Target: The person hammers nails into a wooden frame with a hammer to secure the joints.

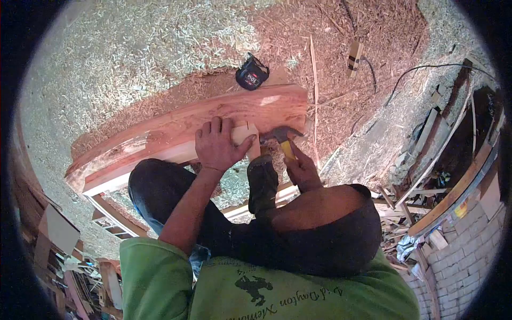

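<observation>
My left hand [221, 145] is laid across a pale wooden beam [178, 153], its fingers bent over the far side and its thumb stretched toward the squared end. A short dark pencil-like line crosses the beam near that end. In my right hand [304, 169] is a claw hammer [288, 149] with a yellow handle, fingers wrapped round the grip. The hammer's grey head is right beside the beam's end. A wide reddish plank [229, 109] with a curved outer edge lies along the far side of the beam. My foot [262, 178] is close under the beam's end.
A black tape measure [252, 72] marked 10M rests at the plank's far edge. Wood shavings [160, 48] cover the ground. Farther right are a small wood block [354, 57], a dark cable [410, 69] and scrap boards [426, 136]. A wooden frame [114, 213] lies at the left.
</observation>
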The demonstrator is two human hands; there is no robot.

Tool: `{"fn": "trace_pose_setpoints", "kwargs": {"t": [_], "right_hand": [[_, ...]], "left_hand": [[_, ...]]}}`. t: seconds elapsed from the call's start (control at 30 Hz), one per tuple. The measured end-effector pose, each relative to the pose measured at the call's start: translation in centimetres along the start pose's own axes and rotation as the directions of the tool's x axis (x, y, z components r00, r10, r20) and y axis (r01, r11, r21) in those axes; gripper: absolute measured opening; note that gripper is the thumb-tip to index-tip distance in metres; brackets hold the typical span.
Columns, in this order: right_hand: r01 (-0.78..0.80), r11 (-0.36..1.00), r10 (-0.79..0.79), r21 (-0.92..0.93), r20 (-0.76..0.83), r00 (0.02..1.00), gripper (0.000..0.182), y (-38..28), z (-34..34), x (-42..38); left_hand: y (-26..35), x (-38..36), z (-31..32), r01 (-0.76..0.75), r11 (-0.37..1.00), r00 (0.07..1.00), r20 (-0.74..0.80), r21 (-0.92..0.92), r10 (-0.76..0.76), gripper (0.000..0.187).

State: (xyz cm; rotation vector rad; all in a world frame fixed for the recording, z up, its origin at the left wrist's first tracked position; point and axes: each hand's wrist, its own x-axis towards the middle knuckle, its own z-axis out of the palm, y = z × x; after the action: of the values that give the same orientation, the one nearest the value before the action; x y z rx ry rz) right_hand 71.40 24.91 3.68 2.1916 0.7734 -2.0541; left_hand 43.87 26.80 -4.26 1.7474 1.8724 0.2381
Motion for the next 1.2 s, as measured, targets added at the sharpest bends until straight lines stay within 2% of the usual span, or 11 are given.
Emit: {"fn": "trace_pose_setpoints", "kwargs": {"t": [0.13,0.2,0.33,0.4,0.5,0.57,0.63,0.7,0.8,0.97,1.2], "right_hand": [[0.399,0.76,-0.44,-0.514,0.046,0.897,0.066,-2.5,-2.6,2.2],[0.255,0.481,-0.349,-0.839,0.084,0.933,0.065,-11.5,-2.7,1.9],[0.374,0.293,-0.707,-0.88,0.064,0.704,0.061,-25.7,-2.4,4.2],[0.664,0.313,-0.923,-0.679,-0.053,0.382,0.058,-29.9,-1.6,6.1],[0.404,0.361,-0.706,-0.84,0.037,0.707,0.055,-25.2,-0.2,6.7],[0.65,-0.01,-0.563,-0.759,0.542,0.624,0.057,-17.0,-1.2,6.7],[0.555,0.436,-0.493,-0.708,0.329,0.806,0.059,-15.0,-1.6,4.8],[0.542,0.587,-0.609,-0.601,0.112,0.785,0.061,-9.5,-3.1,4.9],[0.328,0.922,-0.371,-0.205,-0.227,0.901,0.062,-6.5,-3.6,2.3],[0.03,0.999,-0.03,-0.031,-0.017,0.999,0.063,-2.7,0.7,-1.0],[0.037,0.98,-0.035,0.193,-0.01,0.999,0.069,0.6,0.6,-0.5]], "left_hand": [[-0.1,0.0,-0.2,-0.033,0.999,0.997,-0.066,0.031,0.035,0.069],[-0.1,-0.1,-0.3,-0.029,0.999,0.998,-0.058,0.035,0.031,0.069],[-0.1,0.1,-0.3,-0.04,0.998,0.998,-0.047,0.045,0.042,0.069],[0.0,-0.4,-0.1,-0.038,0.998,0.999,-0.028,0.046,0.039,0.069],[-0.4,0.1,-0.2,-0.029,0.998,0.999,-0.031,0.048,0.03,0.069],[0.0,-0.2,-0.3,-0.028,0.999,0.999,-0.035,0.034,0.03,0.069],[0.0,0.2,-0.1,-0.041,0.998,0.998,-0.053,0.042,0.043,0.069],[-0.1,-0.7,-0.2,-0.028,0.999,0.998,-0.055,0.044,0.031,0.069],[-0.1,-0.1,-0.4,-0.032,0.998,0.998,-0.053,0.048,0.035,0.069],[0.0,-0.1,-0.2,-0.031,0.999,0.998,-0.049,0.043,0.034,0.07],[0.0,-0.4,-0.1,-0.037,0.998,0.999,-0.02,0.045,0.038,0.069]]}}
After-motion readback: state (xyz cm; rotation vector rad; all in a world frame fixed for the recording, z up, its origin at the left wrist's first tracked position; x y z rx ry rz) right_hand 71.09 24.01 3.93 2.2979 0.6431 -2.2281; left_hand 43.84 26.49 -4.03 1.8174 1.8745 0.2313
